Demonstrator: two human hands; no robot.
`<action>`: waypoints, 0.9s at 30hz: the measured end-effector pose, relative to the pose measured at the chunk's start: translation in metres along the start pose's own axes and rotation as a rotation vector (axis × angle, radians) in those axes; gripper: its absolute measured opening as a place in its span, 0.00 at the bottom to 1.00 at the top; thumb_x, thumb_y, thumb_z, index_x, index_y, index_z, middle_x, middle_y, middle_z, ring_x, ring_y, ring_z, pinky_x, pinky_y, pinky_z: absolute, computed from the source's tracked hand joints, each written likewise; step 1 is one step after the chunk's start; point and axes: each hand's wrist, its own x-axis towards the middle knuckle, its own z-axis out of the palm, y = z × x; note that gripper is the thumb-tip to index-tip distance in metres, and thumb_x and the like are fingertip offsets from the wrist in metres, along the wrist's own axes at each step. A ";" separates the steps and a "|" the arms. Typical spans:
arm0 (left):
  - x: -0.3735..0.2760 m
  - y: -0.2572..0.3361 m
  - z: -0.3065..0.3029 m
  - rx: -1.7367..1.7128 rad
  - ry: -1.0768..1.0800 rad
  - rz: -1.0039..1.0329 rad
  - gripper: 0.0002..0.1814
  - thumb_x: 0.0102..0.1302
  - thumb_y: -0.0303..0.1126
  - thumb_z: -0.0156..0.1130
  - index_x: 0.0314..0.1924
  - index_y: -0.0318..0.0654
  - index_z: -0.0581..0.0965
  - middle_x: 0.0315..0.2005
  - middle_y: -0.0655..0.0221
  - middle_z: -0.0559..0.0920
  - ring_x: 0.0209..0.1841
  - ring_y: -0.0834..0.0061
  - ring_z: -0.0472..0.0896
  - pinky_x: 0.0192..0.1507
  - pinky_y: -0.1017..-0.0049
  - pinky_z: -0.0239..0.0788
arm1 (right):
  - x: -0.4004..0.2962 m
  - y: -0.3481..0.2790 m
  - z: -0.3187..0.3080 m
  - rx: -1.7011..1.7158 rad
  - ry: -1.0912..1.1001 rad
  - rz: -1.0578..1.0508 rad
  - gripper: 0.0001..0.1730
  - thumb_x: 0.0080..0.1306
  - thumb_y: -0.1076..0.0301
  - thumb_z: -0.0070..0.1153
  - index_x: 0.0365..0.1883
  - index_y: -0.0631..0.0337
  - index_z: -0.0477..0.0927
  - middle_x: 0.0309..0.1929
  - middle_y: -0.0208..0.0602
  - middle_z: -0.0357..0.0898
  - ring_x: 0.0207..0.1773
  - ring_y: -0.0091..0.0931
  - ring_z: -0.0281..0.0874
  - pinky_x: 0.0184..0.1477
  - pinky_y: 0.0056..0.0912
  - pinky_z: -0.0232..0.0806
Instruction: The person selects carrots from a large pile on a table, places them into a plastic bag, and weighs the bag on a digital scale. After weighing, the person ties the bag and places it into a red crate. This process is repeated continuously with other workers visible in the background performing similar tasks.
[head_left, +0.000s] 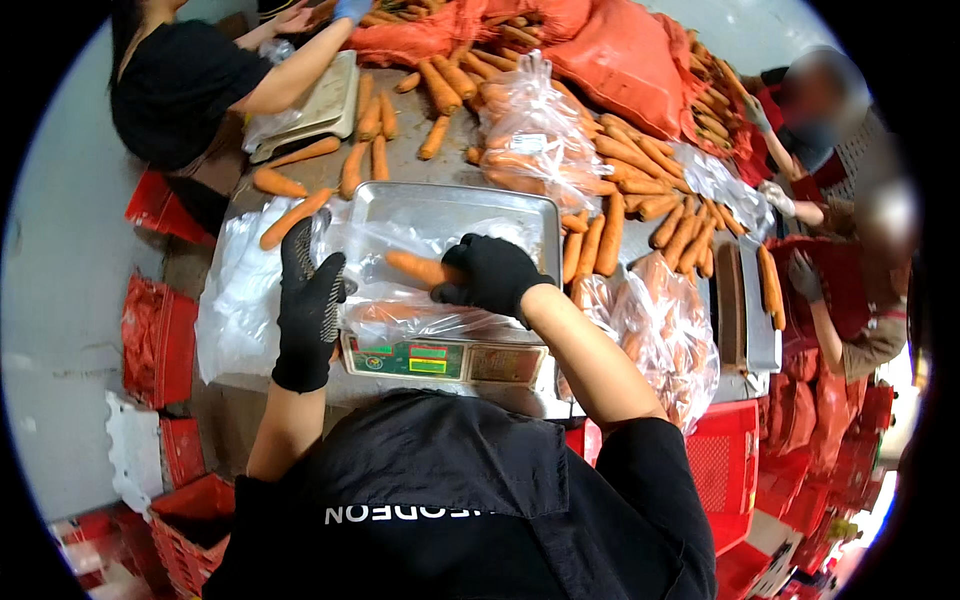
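A digital weighing scale with a metal tray (457, 193) stands on the table before me. On the tray lies a clear plastic bag (480, 321) with a carrot (386, 311) inside. My right hand (487, 277), in a black glove, is closed on a carrot (414, 266) over the tray. At the tray's left edge is my left hand (311, 300), gloved in black, its thumb apart from the fingers, by the bag's left end; whether it grips the plastic is unclear. Another carrot (294, 219) lies beside its fingertips, above a pile of clear bags (244, 300).
Filled carrot bags (536, 142) (667, 337) and loose carrots (637, 161) lie around the scale. Red mesh sacks (615, 64) are behind. A co-worker (187, 90) stands at the upper left by another scale (319, 109); others stand right. Red crates (720, 472) flank me.
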 end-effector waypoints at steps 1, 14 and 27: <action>0.000 -0.002 0.001 -0.021 0.000 -0.005 0.29 0.61 0.20 0.48 0.63 0.41 0.61 0.59 0.66 0.69 0.32 0.86 0.70 0.30 0.88 0.65 | -0.005 0.006 0.004 0.045 0.024 -0.005 0.27 0.49 0.45 0.62 0.37 0.59 0.80 0.38 0.48 0.78 0.44 0.42 0.76 0.45 0.42 0.68; 0.001 -0.008 -0.007 -0.085 -0.102 -0.075 0.29 0.63 0.24 0.51 0.64 0.40 0.59 0.55 0.66 0.71 0.28 0.83 0.72 0.29 0.84 0.67 | -0.071 -0.046 -0.083 0.363 0.329 -0.471 0.36 0.53 0.56 0.66 0.57 0.65 0.69 0.45 0.47 0.75 0.48 0.40 0.73 0.49 0.37 0.64; -0.006 -0.038 -0.021 0.054 -0.065 0.215 0.36 0.59 0.20 0.54 0.68 0.39 0.56 0.66 0.62 0.58 0.58 0.73 0.68 0.55 0.79 0.62 | -0.008 0.038 0.033 -0.066 0.118 -0.088 0.14 0.58 0.61 0.53 0.40 0.58 0.78 0.39 0.47 0.77 0.47 0.44 0.75 0.50 0.43 0.67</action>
